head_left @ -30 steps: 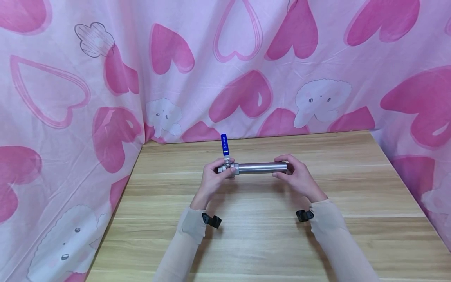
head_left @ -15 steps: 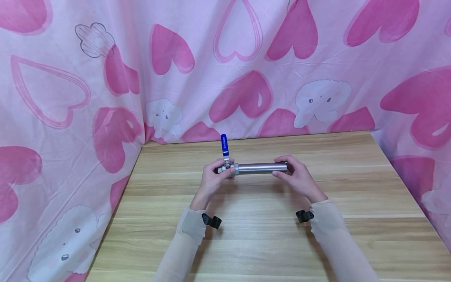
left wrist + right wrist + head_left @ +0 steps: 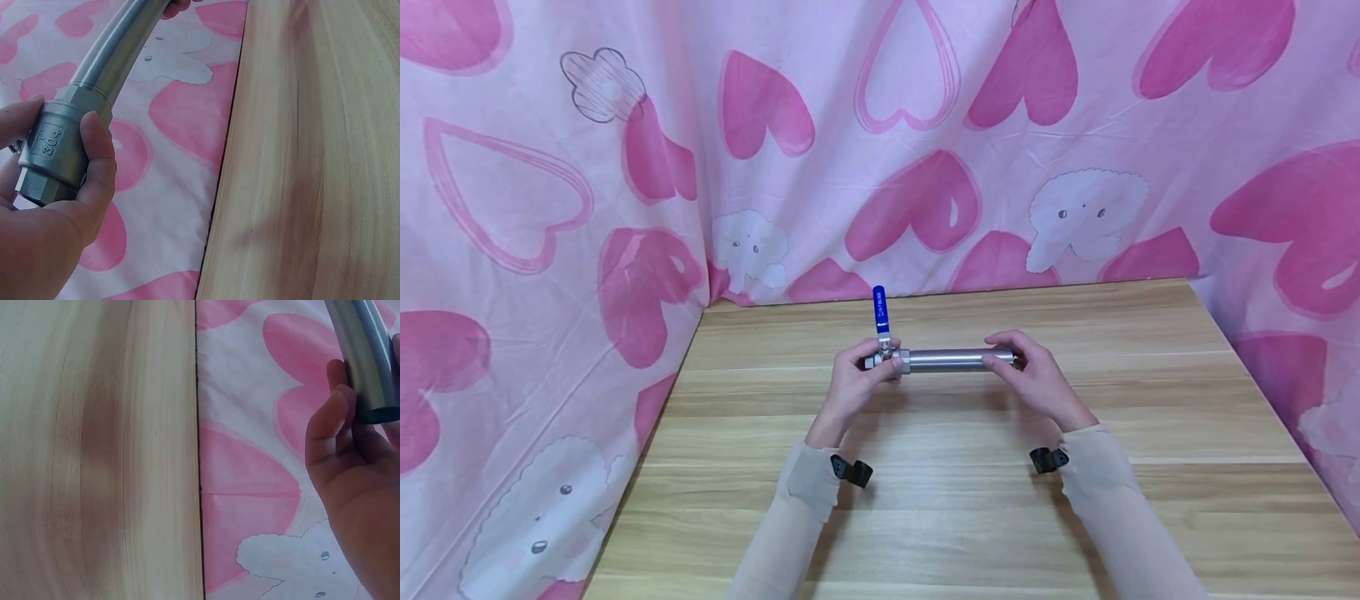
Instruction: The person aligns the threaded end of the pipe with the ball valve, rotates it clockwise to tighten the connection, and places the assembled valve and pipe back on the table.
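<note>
The left hand [image 3: 857, 379] grips the steel valve body [image 3: 53, 147] with curled fingers; the right hand [image 3: 1033, 375] pinches the silver metal pipe [image 3: 955, 359], held level above the wooden surface [image 3: 970, 500]. The blue valve handle [image 3: 878, 305] points toward the far pink heart-print curtain [image 3: 925, 167].

Bare table [image 3: 970, 500] all round the hands — curtain [image 3: 820, 167] close behind.

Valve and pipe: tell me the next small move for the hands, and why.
Probably turn the pipe with the right hand while the left hand keeps the valve steady. Each hand already grips its own end, the assembly is held level above the table, and the blue handle stands upright, clear of the fingers. Whether the thread is tight cannot be seen.
</note>
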`<state>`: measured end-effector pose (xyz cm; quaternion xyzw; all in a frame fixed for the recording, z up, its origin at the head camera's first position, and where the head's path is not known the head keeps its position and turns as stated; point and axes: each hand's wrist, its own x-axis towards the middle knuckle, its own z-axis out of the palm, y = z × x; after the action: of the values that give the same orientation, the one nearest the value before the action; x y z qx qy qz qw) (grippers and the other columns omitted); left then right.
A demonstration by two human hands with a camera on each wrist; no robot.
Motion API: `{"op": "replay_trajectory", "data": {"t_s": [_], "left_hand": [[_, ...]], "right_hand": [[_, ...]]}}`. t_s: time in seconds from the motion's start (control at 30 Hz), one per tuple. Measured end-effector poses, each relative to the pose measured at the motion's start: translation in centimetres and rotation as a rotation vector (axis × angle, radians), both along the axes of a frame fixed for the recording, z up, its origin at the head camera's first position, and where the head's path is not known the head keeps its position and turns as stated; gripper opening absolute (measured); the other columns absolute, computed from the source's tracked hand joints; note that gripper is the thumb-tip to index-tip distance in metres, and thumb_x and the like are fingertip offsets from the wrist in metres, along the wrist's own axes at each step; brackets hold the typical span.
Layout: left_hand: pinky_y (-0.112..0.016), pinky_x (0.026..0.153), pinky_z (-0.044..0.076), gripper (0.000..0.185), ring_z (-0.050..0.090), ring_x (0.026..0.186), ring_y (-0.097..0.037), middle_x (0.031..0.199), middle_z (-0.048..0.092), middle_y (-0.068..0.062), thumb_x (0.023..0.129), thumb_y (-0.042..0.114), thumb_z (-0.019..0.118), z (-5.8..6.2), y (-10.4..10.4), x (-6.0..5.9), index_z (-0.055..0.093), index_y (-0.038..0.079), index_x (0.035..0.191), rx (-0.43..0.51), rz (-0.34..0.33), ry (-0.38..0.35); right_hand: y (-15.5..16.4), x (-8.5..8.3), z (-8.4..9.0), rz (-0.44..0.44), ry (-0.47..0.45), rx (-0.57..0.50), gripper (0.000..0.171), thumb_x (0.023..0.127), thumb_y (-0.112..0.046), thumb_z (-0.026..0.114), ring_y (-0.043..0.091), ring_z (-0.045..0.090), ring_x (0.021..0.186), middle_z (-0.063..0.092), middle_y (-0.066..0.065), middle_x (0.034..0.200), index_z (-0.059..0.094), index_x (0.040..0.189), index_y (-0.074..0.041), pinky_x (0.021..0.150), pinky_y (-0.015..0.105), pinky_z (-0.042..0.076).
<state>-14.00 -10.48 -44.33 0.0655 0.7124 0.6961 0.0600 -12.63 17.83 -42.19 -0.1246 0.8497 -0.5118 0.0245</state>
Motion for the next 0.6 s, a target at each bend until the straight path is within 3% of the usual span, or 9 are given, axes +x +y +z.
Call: {"op": "replay_trajectory", "data": {"t_s": [0.3, 0.6], "left_hand": [[-0.043, 0.083, 0.061, 0.032, 0.062, 0.097, -0.023, 0.119, 0.062, -0.014, 0.088, 0.011, 0.071, -0.1, 0.0, 0.0, 0.067, 0.007, 0.12, -0.006, -0.007, -0.002], [-0.038, 0.08, 0.062, 0.031, 0.063, 0.097, -0.023, 0.117, 0.063, -0.012, 0.088, 0.009, 0.07, 0.0, 0.1, 0.1, 0.067, 0.007, 0.118, 0.001, 0.002, 0.004]], "right_hand": [[0.8, -1.2, -2.7, -0.015, -0.017, 0.01, 0.031, 0.096, -0.031, 0.06, 0.018, 0.052, 0.089, 0.061, 0.007, 0.112, 0.058, 0.123, -0.016, 0.07, 0.019, 0.048], [0.8, -1.4, -3.2, -0.018, -0.007, 0.001, 0.034, 0.097, -0.038, 0.057, 0.022, 0.052, 0.092, 0.061, 0.007, 0.112, 0.059, 0.122, -0.016, 0.072, 0.019, 0.048]]}}
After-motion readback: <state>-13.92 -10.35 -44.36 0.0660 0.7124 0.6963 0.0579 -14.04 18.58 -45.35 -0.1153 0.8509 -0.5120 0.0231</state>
